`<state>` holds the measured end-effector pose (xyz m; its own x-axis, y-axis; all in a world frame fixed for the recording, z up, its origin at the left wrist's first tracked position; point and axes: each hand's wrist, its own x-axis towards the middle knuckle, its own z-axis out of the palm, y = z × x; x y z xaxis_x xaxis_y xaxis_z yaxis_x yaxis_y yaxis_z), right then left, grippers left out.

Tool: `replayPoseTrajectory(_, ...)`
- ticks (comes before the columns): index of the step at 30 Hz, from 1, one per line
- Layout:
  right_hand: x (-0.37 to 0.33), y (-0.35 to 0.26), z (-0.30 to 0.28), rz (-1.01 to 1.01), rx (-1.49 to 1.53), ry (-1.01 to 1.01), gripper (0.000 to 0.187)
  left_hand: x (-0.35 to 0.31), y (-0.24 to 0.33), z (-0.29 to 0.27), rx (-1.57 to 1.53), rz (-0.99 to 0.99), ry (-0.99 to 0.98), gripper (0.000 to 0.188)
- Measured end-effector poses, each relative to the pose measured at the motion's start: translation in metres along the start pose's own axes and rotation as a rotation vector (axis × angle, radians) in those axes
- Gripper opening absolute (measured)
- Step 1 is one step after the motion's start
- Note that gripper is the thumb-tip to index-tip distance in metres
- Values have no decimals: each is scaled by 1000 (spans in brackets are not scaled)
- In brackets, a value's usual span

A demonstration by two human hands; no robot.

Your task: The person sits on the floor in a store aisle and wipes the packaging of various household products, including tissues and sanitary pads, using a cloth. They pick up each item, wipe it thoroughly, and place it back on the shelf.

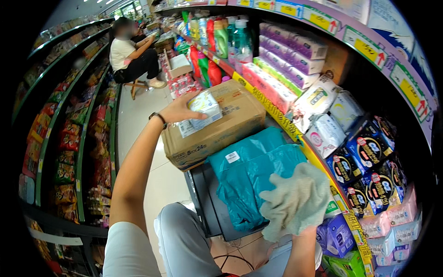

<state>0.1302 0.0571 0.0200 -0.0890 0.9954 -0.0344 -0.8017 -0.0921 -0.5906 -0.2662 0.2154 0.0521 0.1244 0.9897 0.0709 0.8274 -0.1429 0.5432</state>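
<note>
My left hand (181,109) grips a small white pack (204,103) with blue and yellow markings, thumb on its near side and fingers around its far side. The pack rests on top of a closed brown cardboard box (217,134). A crumpled grey-beige cloth (295,198) hangs over my right hand (308,231) and hides most of its fingers. That hand is in front of the shelf, over the near right corner of a teal plastic bag (254,166). The bag lies folded against the box, with a white label on it.
A black platform (205,194) bears the box and bag. On the right, a shelf holds tissue packs (290,55), sanitary pad packs (364,157) and detergent bottles (220,37). Snack shelves (69,152) line the left. Farther down the aisle, a person (134,55) sits on a stool.
</note>
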Motion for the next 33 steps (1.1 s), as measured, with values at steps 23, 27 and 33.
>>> replayPoseTrajectory(23,-87,-38,-48,365,384,-499,45,101,335,180,233,699,371,81)
replayPoseTrajectory(27,-79,-34,-69,3,-535,-489,49,140,333,207,587,695,367,72)
replayPoseTrajectory(33,-78,-42,-78,233,200,-439,46,134,334,202,534,685,325,65)
